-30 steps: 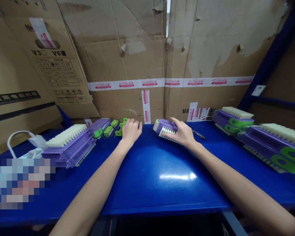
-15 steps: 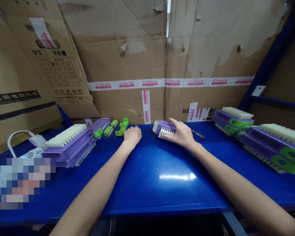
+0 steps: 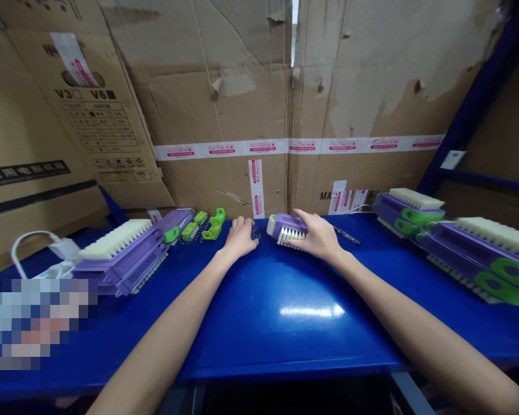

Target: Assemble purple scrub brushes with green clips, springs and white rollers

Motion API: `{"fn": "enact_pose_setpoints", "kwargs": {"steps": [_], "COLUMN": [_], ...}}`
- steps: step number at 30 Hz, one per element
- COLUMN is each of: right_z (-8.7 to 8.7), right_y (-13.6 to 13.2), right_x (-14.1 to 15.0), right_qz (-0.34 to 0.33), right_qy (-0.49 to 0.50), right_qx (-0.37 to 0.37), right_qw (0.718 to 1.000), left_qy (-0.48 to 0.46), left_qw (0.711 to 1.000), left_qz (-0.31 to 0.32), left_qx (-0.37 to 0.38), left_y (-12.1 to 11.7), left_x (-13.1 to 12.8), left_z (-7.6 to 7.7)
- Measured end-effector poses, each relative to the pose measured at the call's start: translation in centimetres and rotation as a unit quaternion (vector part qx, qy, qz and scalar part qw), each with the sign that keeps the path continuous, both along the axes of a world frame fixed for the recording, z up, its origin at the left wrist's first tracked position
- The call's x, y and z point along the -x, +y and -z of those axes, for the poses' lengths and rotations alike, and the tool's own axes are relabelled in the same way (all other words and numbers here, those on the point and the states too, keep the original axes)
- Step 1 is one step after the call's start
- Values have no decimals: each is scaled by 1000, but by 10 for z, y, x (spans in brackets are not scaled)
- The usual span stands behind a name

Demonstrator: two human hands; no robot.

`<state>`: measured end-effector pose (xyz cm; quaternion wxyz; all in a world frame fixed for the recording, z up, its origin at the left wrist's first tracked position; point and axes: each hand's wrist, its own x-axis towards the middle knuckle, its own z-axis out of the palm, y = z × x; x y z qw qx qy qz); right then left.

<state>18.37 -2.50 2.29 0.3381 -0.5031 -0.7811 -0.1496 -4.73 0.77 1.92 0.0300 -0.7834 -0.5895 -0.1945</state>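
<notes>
My right hand (image 3: 318,235) is wrapped round the right end of a purple brush head (image 3: 290,222) with white bristles along its front side and a pale green end cap. The brush head lies on the blue table, and my palm hides its right part. A little to the left, my left hand (image 3: 241,237) rests low over the table with its fingers curled. Between its thumb and forefinger shows a small, dark, see-through piece (image 3: 255,232), too small to name. Left of that hand is a bright green bracket (image 3: 214,225), beside small green blocks (image 3: 191,230) and scattered screws.
Purple brush units with white bristles stand at the left (image 3: 123,259) and right (image 3: 467,248). A screwdriver-like tool (image 3: 348,236) lies behind my right hand. Cardboard walls (image 3: 225,104) close off the back. A white cable with an adapter (image 3: 64,248) is at far left.
My left hand has shifted right, away from the green bracket, and its fingers have loosened. A small dark piece now shows beside its thumb. My right hand stays on the brush head.
</notes>
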Motion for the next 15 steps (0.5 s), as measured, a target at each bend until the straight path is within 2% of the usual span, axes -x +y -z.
{"fn": "enact_pose_setpoints", "kwargs": {"steps": [3, 9, 12, 15], "right_z": [1, 1, 0, -1], "right_y": [0, 0, -1, -4], "right_x": [0, -2, -1, 2], "right_qz": [-7, -20, -30, -42], "right_qy": [0, 5, -1, -1], "right_qx": [-1, 1, -1, 2], "right_qw": [1000, 1000, 1000, 999], "left_qy": [-1, -8, -94, -244], "left_qw": [1000, 999, 994, 967], "left_qz": [-18, -13, -26, -41], "left_qx": [14, 44, 49, 55], "left_y": [-2, -7, -2, 6], "left_x": [0, -3, -3, -6], "left_z": [-1, -5, -2, 5]}}
